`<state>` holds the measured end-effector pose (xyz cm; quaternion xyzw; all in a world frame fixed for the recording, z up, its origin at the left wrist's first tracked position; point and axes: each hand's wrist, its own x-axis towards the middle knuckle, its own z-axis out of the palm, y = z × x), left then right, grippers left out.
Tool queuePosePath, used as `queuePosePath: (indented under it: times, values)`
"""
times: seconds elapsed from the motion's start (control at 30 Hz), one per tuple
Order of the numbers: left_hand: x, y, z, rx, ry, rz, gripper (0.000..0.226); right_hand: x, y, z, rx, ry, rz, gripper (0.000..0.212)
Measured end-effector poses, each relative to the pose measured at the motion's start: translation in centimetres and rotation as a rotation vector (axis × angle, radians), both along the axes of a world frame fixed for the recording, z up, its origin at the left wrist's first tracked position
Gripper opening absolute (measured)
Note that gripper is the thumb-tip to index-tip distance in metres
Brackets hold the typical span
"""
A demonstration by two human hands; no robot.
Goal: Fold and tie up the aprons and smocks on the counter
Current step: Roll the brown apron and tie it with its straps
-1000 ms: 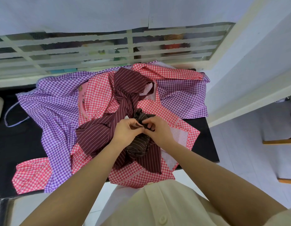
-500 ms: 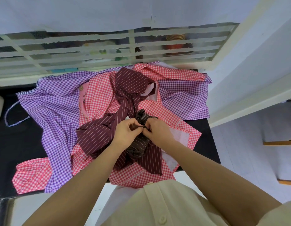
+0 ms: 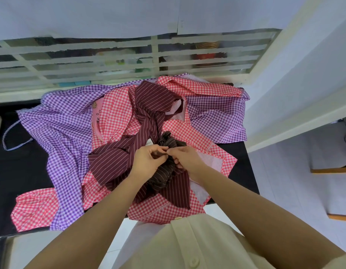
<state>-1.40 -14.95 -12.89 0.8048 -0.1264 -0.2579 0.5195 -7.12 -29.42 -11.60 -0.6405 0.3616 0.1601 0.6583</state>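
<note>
A small dark brown striped bundle [image 3: 165,172] lies on a heap of garments on the black counter [image 3: 17,167]. My left hand [image 3: 147,162] and my right hand [image 3: 187,159] meet over its top, and each pinches a thin dark tie of the bundle between thumb and fingers. Under the bundle spreads a maroon striped apron [image 3: 148,105]. Below that lie red gingham smocks [image 3: 114,117] and purple gingham smocks [image 3: 59,129]. The lower part of the bundle is hidden by my wrists.
A louvred window [image 3: 110,61] runs behind the counter. A white wall and ledge [image 3: 296,117] close off the right side. Tiled floor [image 3: 296,191] lies to the right, with wooden edges at the far right. A red gingham piece [image 3: 35,205] hangs near the counter's front left edge.
My hands have stayed on the bundle and drawn closer together, fingertips now meeting over the tie. The heap of garments has not shifted.
</note>
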Motion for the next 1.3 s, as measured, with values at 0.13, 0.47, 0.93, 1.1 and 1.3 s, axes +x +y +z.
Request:
queuePosePath:
  times: [0.13,0.47,0.93,1.1,1.3]
  values:
    - [-0.7,-0.4,0.0,0.033,-0.105,-0.061,0.01,0.2,0.1,0.0,0.142,0.08,-0.212,0.019]
    - [-0.5,-0.1,-0.3,0.204,0.138,0.179,0.009,-0.7,-1.6,-1.7,-0.134,0.124,-0.282,0.032]
    - [-3.2,0.6,0.3,0.463,-0.131,0.007,0.064,-0.4,-0.2,0.3,0.276,-0.013,-0.107,0.02]
    - [-2.4,0.8,2.9,-0.09,0.464,0.428,0.007,0.4,-1.2,2.5,0.125,-0.198,0.038,0.016]
    - [-2.0,0.8,7.1,-0.507,0.65,0.462,0.029,1.7,-2.2,4.7,0.25,-0.135,0.309,0.028]
